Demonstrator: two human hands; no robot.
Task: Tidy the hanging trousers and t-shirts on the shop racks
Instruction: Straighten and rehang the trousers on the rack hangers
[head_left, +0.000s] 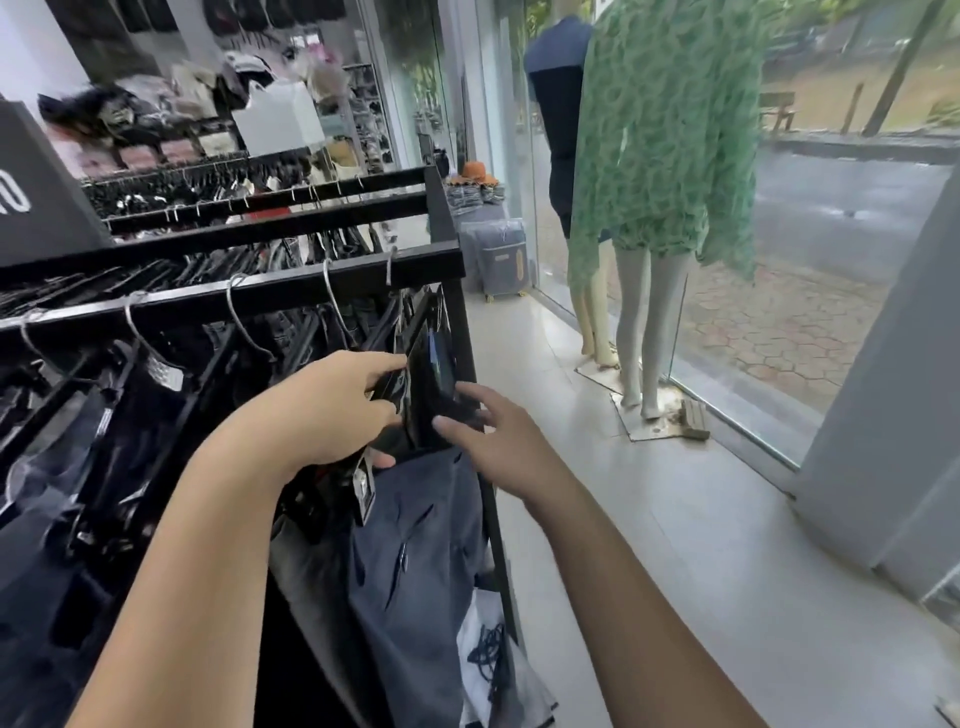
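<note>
A black sign panel (36, 202) stands at the far left. Beside it, the black rack (234, 296) runs across the view in several parallel rails. The nearest rail carries a row of metal hooks. Dark trousers (104, 415) hang from them on black clip hangers, packed close together.

At the right end of that rail, the person's left hand (332, 410) grips the last black hanger (421, 364). Its fingers are curled over the top of the hanger and the thumb is tucked beneath. The grey jeans (415, 545) hang below this hanger at the end post of the rack. A paper tag (363, 488) dangles at their waistband, just under the left hand.

The right hand (498, 441) is just beside the hanger's right side, fingers spread and relaxed, holding nothing. Motion blur hides whether its fingertips touch the hanger.

A white bag (483, 649) sits low against the rack, below the jeans. Beyond the rack's end, a grey suitcase (501, 260) stands on the tiled floor (675, 519). Further right, two mannequins stand at the glass shopfront (805, 312). One is in a dark blue outfit (558, 104) and one is in a green patterned dress (660, 130).
</note>
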